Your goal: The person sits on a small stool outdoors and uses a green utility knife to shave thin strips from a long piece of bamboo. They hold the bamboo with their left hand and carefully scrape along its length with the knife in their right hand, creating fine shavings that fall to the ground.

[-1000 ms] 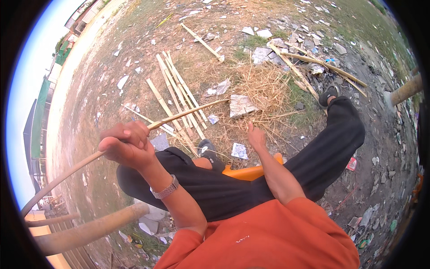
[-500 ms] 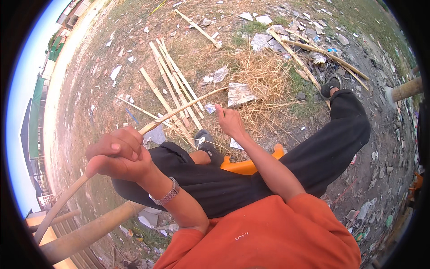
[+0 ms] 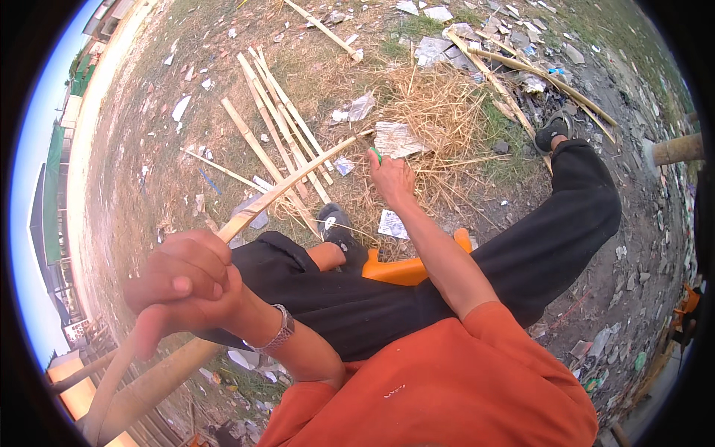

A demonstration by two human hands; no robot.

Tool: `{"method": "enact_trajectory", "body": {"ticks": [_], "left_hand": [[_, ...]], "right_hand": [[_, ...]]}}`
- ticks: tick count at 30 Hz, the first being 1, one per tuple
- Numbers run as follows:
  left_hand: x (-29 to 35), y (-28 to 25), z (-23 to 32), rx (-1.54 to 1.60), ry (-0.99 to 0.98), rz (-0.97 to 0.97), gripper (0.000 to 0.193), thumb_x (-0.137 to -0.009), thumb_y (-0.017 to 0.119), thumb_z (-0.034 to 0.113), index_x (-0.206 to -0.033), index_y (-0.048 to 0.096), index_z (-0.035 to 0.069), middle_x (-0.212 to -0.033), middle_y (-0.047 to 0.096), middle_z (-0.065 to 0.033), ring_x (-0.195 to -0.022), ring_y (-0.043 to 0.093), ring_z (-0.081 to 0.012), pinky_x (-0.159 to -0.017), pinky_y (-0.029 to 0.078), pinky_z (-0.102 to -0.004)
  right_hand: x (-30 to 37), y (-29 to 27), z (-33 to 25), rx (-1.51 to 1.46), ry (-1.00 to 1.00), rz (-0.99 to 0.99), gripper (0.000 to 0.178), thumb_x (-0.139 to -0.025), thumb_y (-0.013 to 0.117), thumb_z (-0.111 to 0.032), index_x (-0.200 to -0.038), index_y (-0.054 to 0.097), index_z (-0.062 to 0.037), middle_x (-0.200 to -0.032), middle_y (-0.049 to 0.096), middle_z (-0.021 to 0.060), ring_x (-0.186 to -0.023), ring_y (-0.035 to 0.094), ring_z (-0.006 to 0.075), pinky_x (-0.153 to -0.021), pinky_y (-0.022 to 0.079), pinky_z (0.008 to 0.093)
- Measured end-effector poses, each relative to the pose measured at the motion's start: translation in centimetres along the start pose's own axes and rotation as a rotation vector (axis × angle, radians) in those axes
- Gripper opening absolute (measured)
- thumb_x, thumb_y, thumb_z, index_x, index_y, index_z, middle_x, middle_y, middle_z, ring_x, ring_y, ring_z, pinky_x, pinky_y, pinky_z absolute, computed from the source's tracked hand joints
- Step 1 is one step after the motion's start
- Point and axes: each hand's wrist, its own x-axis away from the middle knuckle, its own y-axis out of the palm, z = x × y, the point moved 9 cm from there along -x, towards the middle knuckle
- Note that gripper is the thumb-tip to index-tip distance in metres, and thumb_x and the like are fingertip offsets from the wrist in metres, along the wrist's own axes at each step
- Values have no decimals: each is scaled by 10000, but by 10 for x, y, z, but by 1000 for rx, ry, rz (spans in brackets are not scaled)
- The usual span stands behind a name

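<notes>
My left hand (image 3: 197, 279), a watch at its wrist, is closed in a fist around a long bamboo strip (image 3: 261, 203). The strip slants up and right to a thin tip, and its other end bends down past the fist to the lower left. My right hand (image 3: 392, 181) is closed just below and right of the tip, apart from it. A small green object (image 3: 376, 155) pokes out by the right thumb; the rest is hidden in the fingers. Under the hands lie a whitish flat slab (image 3: 398, 139) and a heap of straw-like shavings (image 3: 439, 104).
Several split bamboo strips (image 3: 269, 112) lie on the ground ahead. Longer bamboo pieces (image 3: 514, 65) rest among broken tile rubble near my right foot. Between my legs is an orange plastic seat (image 3: 402, 271). Thick bamboo poles stand at lower left (image 3: 149, 387) and right (image 3: 676, 149).
My left hand has shifted down and left with the strip. My right hand has moved slightly up and right, and the green object at its thumb now shows.
</notes>
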Motion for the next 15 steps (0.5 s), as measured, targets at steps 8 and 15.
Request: {"method": "enact_trajectory", "body": {"ticks": [8,15], "left_hand": [[-6,-17,-9,-30,-27,100,550,-943,276,551,-787,481,65,-433,305,27,-300,238,-59,-298,206,-210],[-1,-5,-2,-5,2,87,545,-940,305,540,-791,486,48,-423,301,29,-307,261,-55,-293,224,-209]], "right_hand": [[-69,-3,107,353,56,-108,606,-952,349,-508,-830,689,-21,-715,658,188,-694,659,343,-633,521,453],[-18,-82,26,-220,14,-92,644,-961,302,-513,-821,608,37,-695,619,248,-711,615,418,-678,458,504]]}}
